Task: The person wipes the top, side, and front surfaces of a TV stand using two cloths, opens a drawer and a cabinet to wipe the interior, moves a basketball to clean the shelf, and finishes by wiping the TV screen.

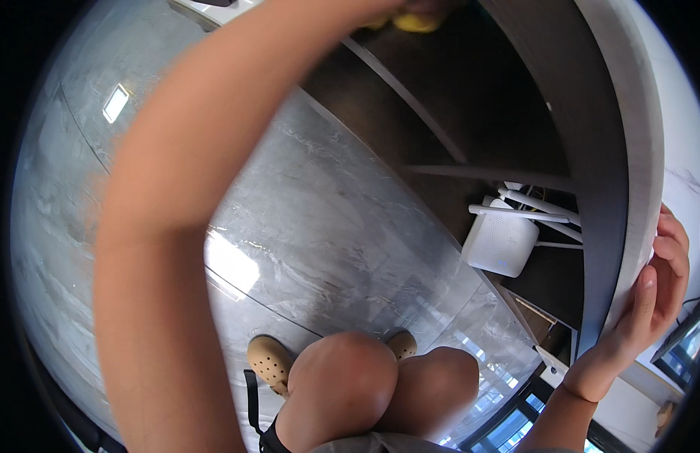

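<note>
My left arm reaches up across the view to the top edge, where my left hand [429, 6] is partly cut off and in shadow. Its fingers scarcely show; a yellow cloth [418, 22], blurred, sits in its grip inside the dark cabinet shelf. On the right, my right hand [658, 283] has its fingers curled over the cabinet's pale top edge [638, 249], thumb resting on it. The open dark cabinet [508, 98] has several compartments split by dividers. In the nearer compartment stands a white router [504, 240] with several white antennas and some cables behind it.
Below the router is a drawer-like compartment [537, 317]. Glossy grey marbled tiles [327, 204] cover the floor, reflecting windows. My bent knees [350, 377] and a tan clog [270, 359] are close to the cabinet. A dark screen [686, 343] stands at the far right.
</note>
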The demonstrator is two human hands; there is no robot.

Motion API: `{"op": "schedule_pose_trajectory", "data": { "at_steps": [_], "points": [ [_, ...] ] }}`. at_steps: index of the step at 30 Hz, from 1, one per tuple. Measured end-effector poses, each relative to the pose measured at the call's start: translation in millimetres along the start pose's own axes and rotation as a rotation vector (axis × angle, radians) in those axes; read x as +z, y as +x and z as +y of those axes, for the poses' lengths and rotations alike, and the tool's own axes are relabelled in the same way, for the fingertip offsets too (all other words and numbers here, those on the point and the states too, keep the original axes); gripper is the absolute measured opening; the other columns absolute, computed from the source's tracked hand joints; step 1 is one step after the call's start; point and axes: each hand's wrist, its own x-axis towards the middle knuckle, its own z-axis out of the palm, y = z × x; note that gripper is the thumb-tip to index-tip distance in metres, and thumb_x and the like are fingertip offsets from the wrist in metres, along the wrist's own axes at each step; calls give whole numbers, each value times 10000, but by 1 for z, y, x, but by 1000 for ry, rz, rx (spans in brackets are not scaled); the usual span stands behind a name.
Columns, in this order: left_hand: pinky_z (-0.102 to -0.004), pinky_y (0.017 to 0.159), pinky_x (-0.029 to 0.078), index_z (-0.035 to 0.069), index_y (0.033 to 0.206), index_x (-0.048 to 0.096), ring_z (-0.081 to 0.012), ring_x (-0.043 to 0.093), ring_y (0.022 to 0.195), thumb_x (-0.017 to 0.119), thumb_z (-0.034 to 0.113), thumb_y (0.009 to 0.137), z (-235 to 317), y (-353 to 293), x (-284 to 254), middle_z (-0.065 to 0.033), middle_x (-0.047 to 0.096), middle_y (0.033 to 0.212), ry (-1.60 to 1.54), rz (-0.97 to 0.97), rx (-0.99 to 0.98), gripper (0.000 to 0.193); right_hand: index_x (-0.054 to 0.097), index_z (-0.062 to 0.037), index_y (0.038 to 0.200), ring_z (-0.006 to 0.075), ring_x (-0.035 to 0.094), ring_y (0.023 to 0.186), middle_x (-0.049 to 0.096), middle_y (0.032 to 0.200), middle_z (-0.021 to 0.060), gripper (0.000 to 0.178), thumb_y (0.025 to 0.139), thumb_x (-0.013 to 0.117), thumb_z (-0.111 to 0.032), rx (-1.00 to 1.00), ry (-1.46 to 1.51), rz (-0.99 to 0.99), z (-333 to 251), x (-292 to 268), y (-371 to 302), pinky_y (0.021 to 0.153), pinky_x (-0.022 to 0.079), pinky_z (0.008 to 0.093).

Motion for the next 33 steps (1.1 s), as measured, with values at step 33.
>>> {"op": "schedule_pose_trajectory", "data": {
  "at_steps": [33],
  "points": [
    [-387, 892, 402, 69, 1127, 547, -315, 517, 1035, 407, 212, 874, 19, -92, 63, -168, 554, 1113, -32, -521, -374, 323, 533, -98, 1102, 228, 503, 1103, 471, 1217, 142, 281, 854, 478, -220, -48, 90, -159, 23, -18, 0, 913, 426, 348]
  ]
}}
